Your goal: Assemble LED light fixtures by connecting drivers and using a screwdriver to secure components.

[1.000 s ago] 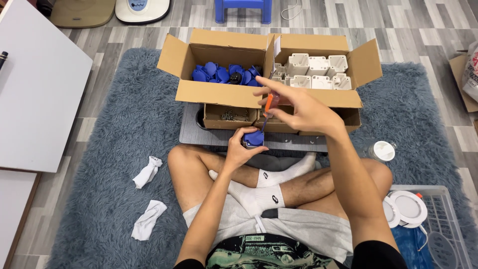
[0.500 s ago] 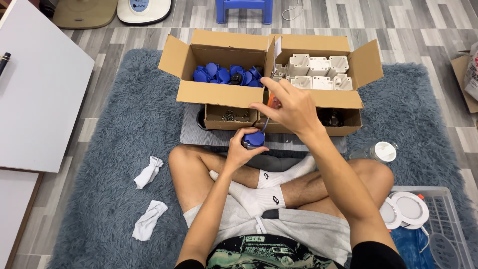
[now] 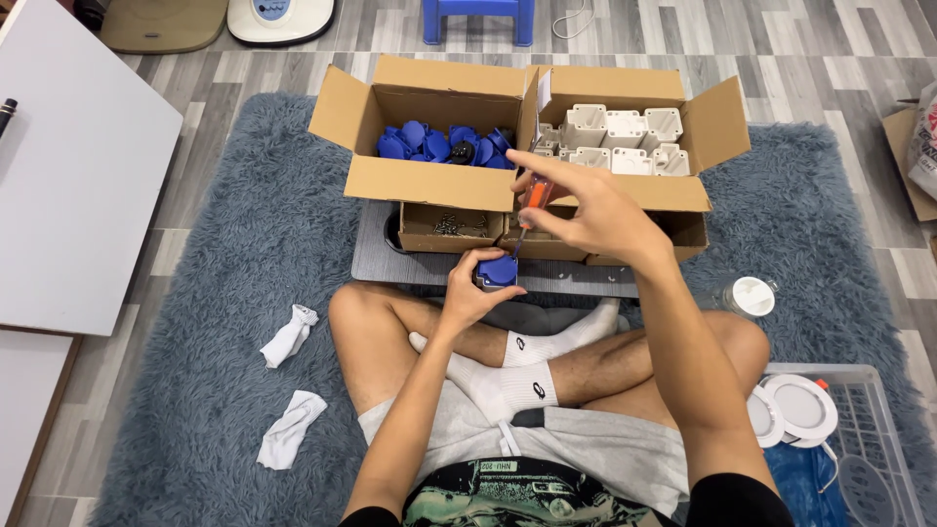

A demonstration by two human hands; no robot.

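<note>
the left hand [image 3: 475,293] gripped a small blue-capped part [image 3: 498,271] above the crossed legs. the right hand [image 3: 586,210] pinched an orange screwdriver [image 3: 527,205], tip down on that cap. it looked like the screw-driving step; the next move called for steady turns. beyond stood a box of blue caps [image 3: 444,146].

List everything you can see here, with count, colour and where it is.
blue socket piece: one, blue, in left hand
screwdriver: one, orange handle, in right hand, tip on the blue piece
cardboard boxes: two large, brown, open, ahead of the knees
blue parts: many, in left box
white parts: several, in right box
rug: one, grey-blue, on the floor
white cloths: two, on rug at left
left hand: grips blue piece
right hand: grips screwdriver
</note>
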